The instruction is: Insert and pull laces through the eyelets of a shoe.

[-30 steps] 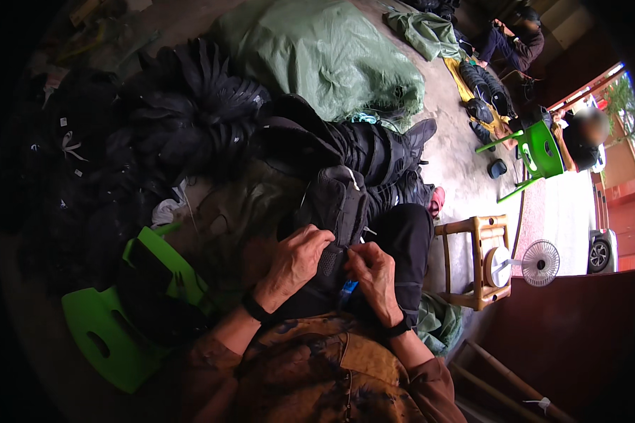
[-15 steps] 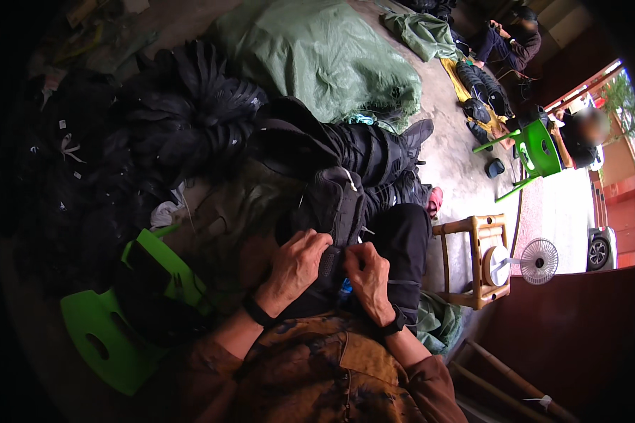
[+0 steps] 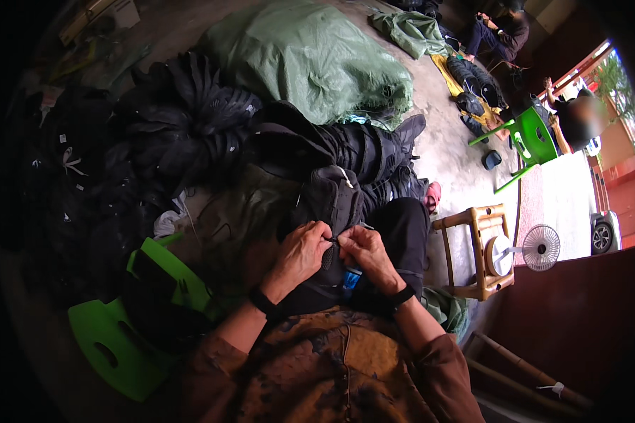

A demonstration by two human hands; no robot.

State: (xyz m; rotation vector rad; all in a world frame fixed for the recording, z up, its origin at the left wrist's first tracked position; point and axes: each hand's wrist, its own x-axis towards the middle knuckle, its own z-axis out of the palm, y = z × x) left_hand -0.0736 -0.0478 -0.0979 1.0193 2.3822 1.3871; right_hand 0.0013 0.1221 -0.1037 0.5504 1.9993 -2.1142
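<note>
A black cloth piece (image 3: 324,190), which looks like a cap with a pale strip at its top, lies over my lap. My left hand (image 3: 305,250) pinches its near edge with thumb and forefinger. Right beside it my right hand (image 3: 370,255) is closed in a pinch on the same edge, the fingertips of both hands almost meeting. What exactly lies between the fingertips is too small to make out. Below my right hand a small blue object (image 3: 352,278) shows against my dark trousers. Just beyond the lap, more black caps (image 3: 363,151) lie nested in rows.
A large heap of black caps (image 3: 169,120) fills the left. Behind stands a green tarpaulin bundle (image 3: 310,63). Green chairs stand at near left (image 3: 113,345) and far right (image 3: 533,137). A bamboo stool (image 3: 483,247) with a small fan (image 3: 541,247) is at right. Two people sit farther off.
My right hand has come left toward my left hand, and the fingertips now nearly meet at the cap's edge. The view has shifted slightly. The person by the far green chair has raised an arm.
</note>
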